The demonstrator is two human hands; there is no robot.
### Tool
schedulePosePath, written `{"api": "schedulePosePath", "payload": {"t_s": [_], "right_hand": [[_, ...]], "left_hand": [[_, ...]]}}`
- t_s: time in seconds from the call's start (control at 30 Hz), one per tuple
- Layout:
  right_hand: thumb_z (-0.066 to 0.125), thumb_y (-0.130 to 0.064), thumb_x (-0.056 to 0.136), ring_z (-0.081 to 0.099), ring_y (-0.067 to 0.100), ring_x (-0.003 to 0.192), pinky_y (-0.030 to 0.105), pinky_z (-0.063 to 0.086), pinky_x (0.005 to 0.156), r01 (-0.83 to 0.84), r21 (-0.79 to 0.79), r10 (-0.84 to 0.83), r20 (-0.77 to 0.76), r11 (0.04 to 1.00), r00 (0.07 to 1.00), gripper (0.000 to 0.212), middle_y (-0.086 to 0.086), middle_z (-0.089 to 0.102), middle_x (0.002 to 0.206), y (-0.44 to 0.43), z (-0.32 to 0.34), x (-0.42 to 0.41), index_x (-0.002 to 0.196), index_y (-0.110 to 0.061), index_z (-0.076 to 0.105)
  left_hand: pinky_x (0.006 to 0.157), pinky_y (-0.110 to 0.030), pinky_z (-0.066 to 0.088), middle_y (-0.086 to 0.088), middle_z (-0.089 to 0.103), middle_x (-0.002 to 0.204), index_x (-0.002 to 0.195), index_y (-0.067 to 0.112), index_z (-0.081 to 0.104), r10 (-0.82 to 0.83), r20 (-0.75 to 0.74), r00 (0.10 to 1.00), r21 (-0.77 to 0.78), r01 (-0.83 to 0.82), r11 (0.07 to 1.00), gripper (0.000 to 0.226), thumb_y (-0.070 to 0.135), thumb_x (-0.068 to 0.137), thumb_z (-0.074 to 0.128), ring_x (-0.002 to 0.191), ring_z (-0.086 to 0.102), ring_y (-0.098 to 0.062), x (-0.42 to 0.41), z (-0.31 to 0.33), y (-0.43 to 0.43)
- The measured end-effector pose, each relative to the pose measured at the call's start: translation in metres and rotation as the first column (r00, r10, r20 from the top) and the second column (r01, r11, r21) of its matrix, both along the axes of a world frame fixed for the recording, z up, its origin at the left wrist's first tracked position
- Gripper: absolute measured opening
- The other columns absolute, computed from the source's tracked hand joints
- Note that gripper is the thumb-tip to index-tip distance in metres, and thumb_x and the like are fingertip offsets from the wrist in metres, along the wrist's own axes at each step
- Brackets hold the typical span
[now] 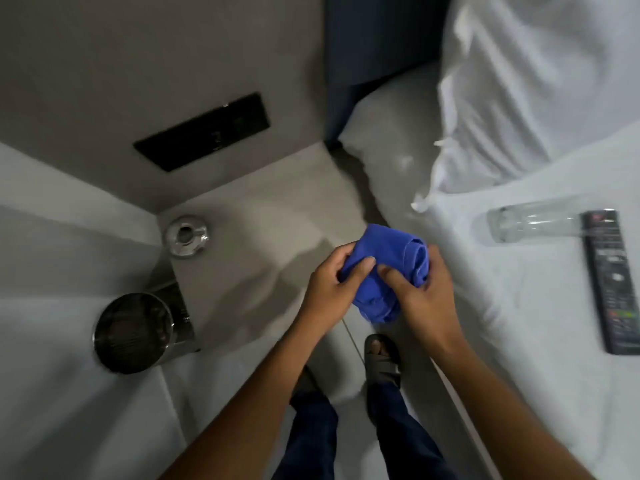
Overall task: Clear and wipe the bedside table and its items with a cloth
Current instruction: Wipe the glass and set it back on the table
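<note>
A bunched blue cloth point(384, 247) is held between both hands above the right front edge of the grey bedside table point(249, 258). My left hand point(332, 285) grips its left side and my right hand point(422, 292) grips its right side. A round metal ashtray point(186, 235) sits on the table's far left corner. On the white bed to the right lie a clear drinking glass point(530, 223) on its side and a black remote control point(611, 282).
A shiny metal bin point(133, 332) stands on the floor left of the table. A black switch panel point(202, 131) is set in the wall behind. White pillows point(519, 91) lie at the bed's head. My sandalled feet point(381, 358) stand between table and bed.
</note>
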State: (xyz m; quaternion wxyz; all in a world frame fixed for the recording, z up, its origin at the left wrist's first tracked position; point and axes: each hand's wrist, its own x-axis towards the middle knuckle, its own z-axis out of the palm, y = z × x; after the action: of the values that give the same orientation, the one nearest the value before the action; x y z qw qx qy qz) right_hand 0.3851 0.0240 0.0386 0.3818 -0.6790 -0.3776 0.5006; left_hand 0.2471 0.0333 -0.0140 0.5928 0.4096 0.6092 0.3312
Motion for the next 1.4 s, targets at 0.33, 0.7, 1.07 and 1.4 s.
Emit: {"api": "schedulePosePath", "payload": {"t_s": [0.33, 0.7, 1.07, 1.4], "right_hand": [[0.061, -0.018, 0.072, 0.058, 0.01, 0.071, 0.032, 0.051, 0.068, 0.577, 0.098, -0.584, 0.192, 0.811, 0.789, 0.028, -0.012, 0.057, 0.08, -0.018, 0.025, 0.162, 0.083, -0.038, 0.045], [0.057, -0.014, 0.077, 0.053, 0.002, 0.066, 0.028, 0.045, 0.063, 0.543, 0.034, -0.541, 0.159, 0.839, 0.826, 0.027, -0.012, 0.055, 0.081, -0.044, 0.018, 0.202, 0.093, -0.033, 0.047], [0.058, -0.012, 0.09, 0.058, 0.0, 0.116, 0.029, 0.048, 0.103, 0.054, 0.159, -0.046, -0.048, 0.986, 0.998, 0.05, -0.005, 0.061, 0.134, 0.001, 0.042, 0.111, 0.137, -0.029, 0.052], [0.057, -0.006, 0.088, 0.053, -0.011, 0.115, 0.012, 0.043, 0.098, -0.423, 0.182, 0.423, 0.042, 0.888, 0.905, 0.056, -0.01, 0.055, 0.138, -0.025, 0.038, 0.016, 0.137, -0.034, 0.051]], "left_hand": [[0.104, -0.037, 0.046, -0.008, 0.066, 0.126, 0.12, 0.011, 0.067, -0.196, -0.637, 0.746, 0.433, 0.556, 0.709, 0.028, 0.01, 0.094, 0.056, 0.119, 0.059, -0.024, 0.195, 0.046, 0.049], [0.082, -0.031, 0.046, -0.006, 0.065, 0.122, 0.136, 0.022, 0.043, -0.335, -0.567, 0.753, 0.076, 0.453, 0.888, 0.075, 0.04, 0.073, 0.079, 0.109, 0.062, -0.023, 0.236, 0.056, 0.089], [0.075, -0.034, 0.06, 0.004, 0.077, 0.095, 0.097, 0.023, 0.076, 0.101, 0.354, 0.93, -0.347, 0.03, 0.938, 0.038, 0.053, 0.075, 0.072, 0.089, 0.074, -0.016, 0.116, 0.075, 0.017], [0.07, -0.034, 0.059, -0.003, 0.077, 0.091, 0.101, 0.025, 0.072, 0.56, 0.316, 0.766, -0.363, -0.448, 0.817, 0.041, 0.059, 0.077, 0.069, 0.085, 0.075, -0.018, -0.012, 0.069, -0.004]]}}
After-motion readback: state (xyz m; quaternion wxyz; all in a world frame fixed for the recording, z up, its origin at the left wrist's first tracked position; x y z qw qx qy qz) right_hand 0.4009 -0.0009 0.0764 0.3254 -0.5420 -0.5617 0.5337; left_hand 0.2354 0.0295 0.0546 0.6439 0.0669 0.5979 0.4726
